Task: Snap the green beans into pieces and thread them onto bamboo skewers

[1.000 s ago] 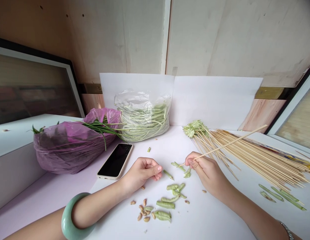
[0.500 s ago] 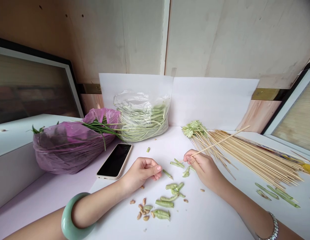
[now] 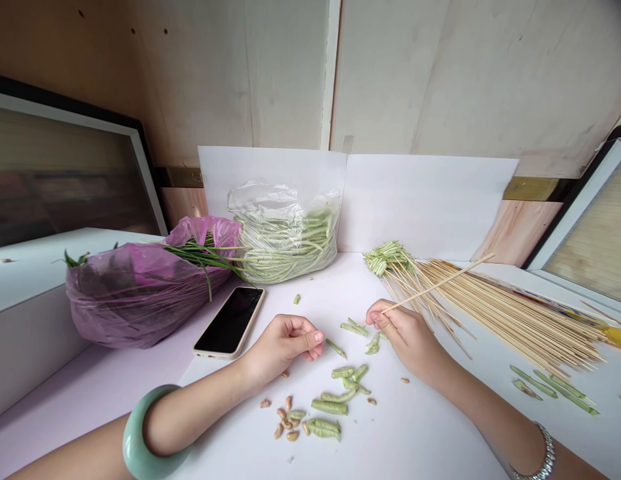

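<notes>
My right hand [image 3: 407, 337] pinches a thin bamboo skewer [image 3: 440, 283] near its point, the shaft slanting up to the right. The tip rests by several short green bean pieces [image 3: 353, 328] on the white table [image 3: 420, 433]. My left hand [image 3: 285, 343] lies loosely curled on the table, thumb against forefinger, with a bean piece [image 3: 336, 348] just right of its fingertips; whether it pinches anything is hidden. More cut bean pieces [image 3: 331, 407] and brown beans [image 3: 286, 421] lie in front of both hands.
A pile of bare skewers [image 3: 515, 313] fans out to the right, with finished bean skewers [image 3: 390, 257] at its far end. A clear bag of long beans [image 3: 285, 233], a pink bag of chives [image 3: 140, 280] and a phone [image 3: 231, 321] sit at the back left.
My right hand and the skewer have drifted slightly left and the skewer lies lower. The left hand has not moved.
</notes>
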The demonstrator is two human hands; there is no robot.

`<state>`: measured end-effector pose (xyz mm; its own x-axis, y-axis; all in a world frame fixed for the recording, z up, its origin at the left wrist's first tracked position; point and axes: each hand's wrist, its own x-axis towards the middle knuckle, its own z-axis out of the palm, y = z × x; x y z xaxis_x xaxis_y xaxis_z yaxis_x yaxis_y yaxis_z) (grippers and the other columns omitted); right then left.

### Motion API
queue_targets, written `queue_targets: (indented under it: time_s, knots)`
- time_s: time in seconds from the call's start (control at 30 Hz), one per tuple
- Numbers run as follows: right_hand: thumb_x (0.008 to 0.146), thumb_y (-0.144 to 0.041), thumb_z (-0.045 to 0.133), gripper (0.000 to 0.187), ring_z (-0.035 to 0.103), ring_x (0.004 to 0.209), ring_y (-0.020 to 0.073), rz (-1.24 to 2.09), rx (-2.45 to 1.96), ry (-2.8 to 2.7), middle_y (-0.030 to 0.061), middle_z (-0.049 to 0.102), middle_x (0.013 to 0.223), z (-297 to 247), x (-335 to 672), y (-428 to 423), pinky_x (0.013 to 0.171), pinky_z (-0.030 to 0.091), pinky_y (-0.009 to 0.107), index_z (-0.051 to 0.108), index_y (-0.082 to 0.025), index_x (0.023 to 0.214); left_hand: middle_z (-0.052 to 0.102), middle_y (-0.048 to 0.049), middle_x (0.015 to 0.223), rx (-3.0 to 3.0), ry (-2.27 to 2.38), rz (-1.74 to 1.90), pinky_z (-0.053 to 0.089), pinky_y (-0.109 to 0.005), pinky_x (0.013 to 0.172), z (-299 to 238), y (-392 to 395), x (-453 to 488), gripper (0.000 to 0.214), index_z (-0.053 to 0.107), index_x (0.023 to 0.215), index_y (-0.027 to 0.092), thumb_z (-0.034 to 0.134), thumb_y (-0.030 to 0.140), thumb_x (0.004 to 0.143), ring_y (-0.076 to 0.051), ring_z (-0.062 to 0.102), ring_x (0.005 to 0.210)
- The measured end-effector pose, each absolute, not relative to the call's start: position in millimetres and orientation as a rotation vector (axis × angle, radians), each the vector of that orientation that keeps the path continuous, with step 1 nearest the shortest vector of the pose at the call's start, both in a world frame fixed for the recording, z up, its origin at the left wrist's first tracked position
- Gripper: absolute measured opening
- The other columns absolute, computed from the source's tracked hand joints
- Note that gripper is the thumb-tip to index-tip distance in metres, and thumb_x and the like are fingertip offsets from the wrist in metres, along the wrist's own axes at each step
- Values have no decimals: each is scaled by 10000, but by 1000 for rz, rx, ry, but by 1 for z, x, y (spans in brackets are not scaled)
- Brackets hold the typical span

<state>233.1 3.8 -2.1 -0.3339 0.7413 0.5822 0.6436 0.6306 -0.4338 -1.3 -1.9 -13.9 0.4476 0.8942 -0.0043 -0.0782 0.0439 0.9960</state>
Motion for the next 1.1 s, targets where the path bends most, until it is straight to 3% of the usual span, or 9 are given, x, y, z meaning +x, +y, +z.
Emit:
queue_targets:
  time_s: [0.73, 1.0, 1.1]
  knots:
    - [887, -176, 352, 242, 543, 608, 155, 166, -1109, -2106, 18, 595, 684, -3, 235, 11, 572, 437, 270, 503, -217, 703, 650, -37, 649, 1327, 813, 877, 425, -262, 640, -15, -1, -2, 325, 627, 678, 120, 715, 432, 695, -122, 550, 607]
    - [883, -184, 353, 250, 429, 459, 120, 193, -1120, -2091, -11, 556, 620, -1, 233, 13, 457, 367, 242, 497, -216, 681, 649, -36, 640, 1316, 806, 877, 433, -258, 644, -15, -3, -1, 325, 628, 677, 115, 724, 426, 687, -116, 551, 601]
    - [871, -184, 359, 256, 445, 473, 125, 198, -1109, -2091, -4, 561, 624, 1, 231, 11, 472, 384, 246, 494, -215, 656, 651, -37, 649, 1326, 805, 879, 432, -256, 635, -17, -2, -2, 323, 629, 683, 113, 717, 423, 696, -114, 551, 600]
